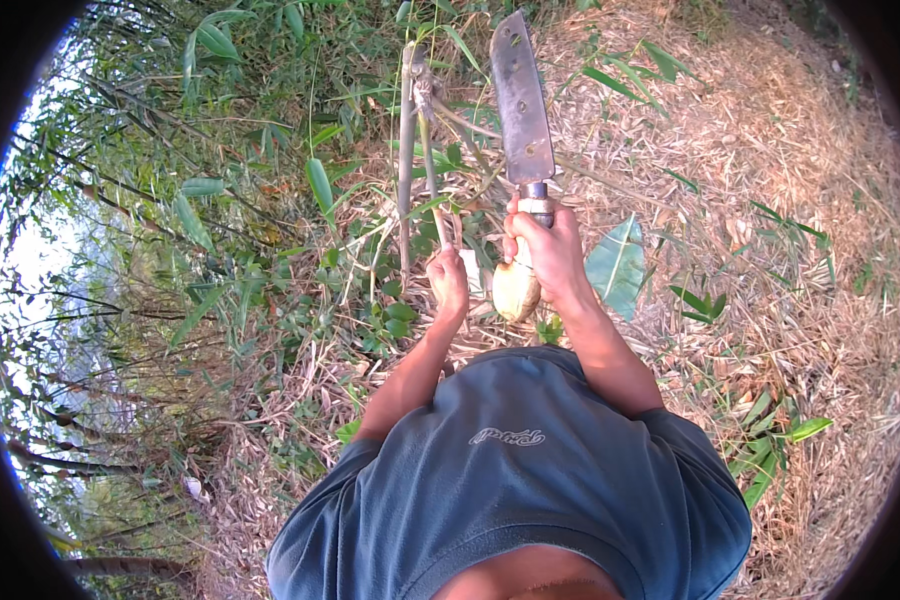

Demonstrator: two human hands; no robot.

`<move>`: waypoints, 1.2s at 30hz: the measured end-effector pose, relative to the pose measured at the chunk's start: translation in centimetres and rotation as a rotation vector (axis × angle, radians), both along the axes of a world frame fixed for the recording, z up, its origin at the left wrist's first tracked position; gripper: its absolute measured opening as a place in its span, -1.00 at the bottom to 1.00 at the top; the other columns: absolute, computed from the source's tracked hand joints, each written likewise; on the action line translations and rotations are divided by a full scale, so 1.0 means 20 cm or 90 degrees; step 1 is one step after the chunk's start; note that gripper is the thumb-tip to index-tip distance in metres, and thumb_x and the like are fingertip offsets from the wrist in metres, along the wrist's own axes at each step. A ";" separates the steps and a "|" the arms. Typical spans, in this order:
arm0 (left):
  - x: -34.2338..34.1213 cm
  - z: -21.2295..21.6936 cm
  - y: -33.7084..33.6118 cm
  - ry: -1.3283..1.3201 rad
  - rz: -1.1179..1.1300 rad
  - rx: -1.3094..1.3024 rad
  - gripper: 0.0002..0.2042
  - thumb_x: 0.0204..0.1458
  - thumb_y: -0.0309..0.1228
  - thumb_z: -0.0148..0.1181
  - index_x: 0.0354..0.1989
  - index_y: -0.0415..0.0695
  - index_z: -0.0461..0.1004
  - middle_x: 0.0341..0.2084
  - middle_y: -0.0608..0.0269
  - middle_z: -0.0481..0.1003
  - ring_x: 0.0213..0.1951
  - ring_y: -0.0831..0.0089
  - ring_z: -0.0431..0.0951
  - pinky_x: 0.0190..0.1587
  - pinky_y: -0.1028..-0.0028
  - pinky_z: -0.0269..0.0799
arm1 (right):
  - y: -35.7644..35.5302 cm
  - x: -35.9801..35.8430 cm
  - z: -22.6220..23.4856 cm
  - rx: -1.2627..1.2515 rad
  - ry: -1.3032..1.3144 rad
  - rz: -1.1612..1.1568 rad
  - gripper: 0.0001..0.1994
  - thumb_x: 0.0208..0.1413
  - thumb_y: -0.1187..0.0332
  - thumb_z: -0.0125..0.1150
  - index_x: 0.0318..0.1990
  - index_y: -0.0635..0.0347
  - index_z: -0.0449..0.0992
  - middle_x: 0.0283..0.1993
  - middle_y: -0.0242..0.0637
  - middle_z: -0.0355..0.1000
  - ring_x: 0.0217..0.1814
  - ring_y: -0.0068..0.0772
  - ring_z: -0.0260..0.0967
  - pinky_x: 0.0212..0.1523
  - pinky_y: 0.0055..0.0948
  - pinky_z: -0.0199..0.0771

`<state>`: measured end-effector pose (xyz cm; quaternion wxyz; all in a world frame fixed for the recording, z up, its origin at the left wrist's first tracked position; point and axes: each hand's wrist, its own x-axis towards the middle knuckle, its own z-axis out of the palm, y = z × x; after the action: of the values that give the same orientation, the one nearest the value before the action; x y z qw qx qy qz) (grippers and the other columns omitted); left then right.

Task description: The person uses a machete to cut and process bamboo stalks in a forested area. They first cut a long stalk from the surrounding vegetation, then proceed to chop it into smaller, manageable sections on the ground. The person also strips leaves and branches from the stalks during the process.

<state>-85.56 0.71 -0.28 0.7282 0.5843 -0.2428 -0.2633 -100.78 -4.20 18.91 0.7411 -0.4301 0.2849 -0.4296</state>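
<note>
My right hand (550,248) is wrapped round the handle of a machete (523,110). Its broad, dark, stained blade points up and away from me, with a few small holes or spots along it. The pale wooden butt of the handle bulges out below my fist. To the left, my left hand (448,278) is closed round the lower end of a thin greenish-brown branch (430,175). That branch runs up to a knobbly joint (420,80) near the top. A thicker grey-brown stick (406,160) stands just left of the branch, and the blade is apart from both.
Dry fallen leaves (760,180) cover the ground. A large green leaf (617,268) lies right of my right hand. Leafy bamboo stems (160,180) crowd the left side, and a low green plant (395,315) grows near my left forearm. Thin twigs (600,178) stretch behind the blade.
</note>
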 end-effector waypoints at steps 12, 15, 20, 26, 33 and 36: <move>-0.08 -0.09 0.05 -0.063 0.026 0.048 -0.65 0.15 -0.45 0.06 -0.72 -0.05 0.27 -0.77 0.57 0.22 -0.65 0.77 0.10 -0.62 0.56 -0.04 | 0.07 0.00 -0.02 -0.029 0.060 0.027 -0.87 0.06 0.54 0.07 -0.22 0.31 0.40 -0.50 -0.34 0.35 -0.59 -0.52 0.31 -0.54 -0.51 0.33; -0.11 -0.06 0.08 -0.036 0.015 0.037 -0.67 0.14 -0.45 0.09 -0.71 -0.09 0.32 -0.75 0.55 0.25 -0.64 0.76 0.12 -0.62 0.55 0.01 | 0.08 0.00 -0.04 -0.034 0.039 0.028 -0.88 0.08 0.54 0.07 -0.21 0.31 0.40 -0.48 -0.33 0.35 -0.59 -0.52 0.31 -0.54 -0.50 0.34; -0.16 -0.02 0.16 -0.069 0.019 0.098 -0.72 0.08 -0.43 0.12 -0.69 -0.12 0.33 -0.78 0.47 0.26 -0.67 0.72 0.18 -0.63 0.51 0.07 | 0.08 0.01 -0.07 -0.047 0.056 0.023 -0.87 0.08 0.55 0.10 -0.21 0.32 0.40 -0.47 -0.32 0.37 -0.59 -0.53 0.31 -0.54 -0.49 0.35; -0.08 -0.05 0.19 -0.152 0.013 0.216 -0.70 0.06 -0.35 0.14 -0.69 -0.16 0.35 -0.81 0.42 0.27 -0.70 0.66 0.20 -0.65 0.43 0.09 | 0.07 0.00 -0.18 -0.249 0.192 -0.052 -0.91 0.07 0.52 0.14 -0.25 0.27 0.45 -0.49 -0.40 0.41 -0.58 -0.60 0.33 -0.52 -0.53 0.34; 0.13 -0.09 0.16 -0.306 -0.017 0.394 -0.58 0.06 -0.13 0.15 -0.55 -0.33 0.50 -0.75 -0.06 0.41 -0.63 0.15 0.47 -0.45 0.17 0.36 | -0.04 -0.19 -0.24 -0.353 0.379 -0.069 -0.87 -0.10 0.45 0.20 -0.35 0.22 0.46 -0.59 -0.46 0.35 -0.56 -0.67 0.23 -0.49 -0.50 0.23; 0.20 0.02 0.18 -0.353 -0.018 0.418 -0.58 0.08 -0.10 0.11 -0.43 -0.32 0.56 -0.63 -0.19 0.49 -0.50 -0.06 0.57 -0.34 0.13 0.43 | -0.09 -0.24 -0.38 -0.302 0.350 -0.090 -0.87 -0.09 0.44 0.20 -0.34 0.22 0.46 -0.59 -0.47 0.35 -0.57 -0.67 0.21 -0.50 -0.51 0.22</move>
<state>-81.61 4.34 0.11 0.4074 0.8304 -0.3402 -0.1695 -105.55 -6.08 11.38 0.4854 -0.6685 0.3945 -0.4023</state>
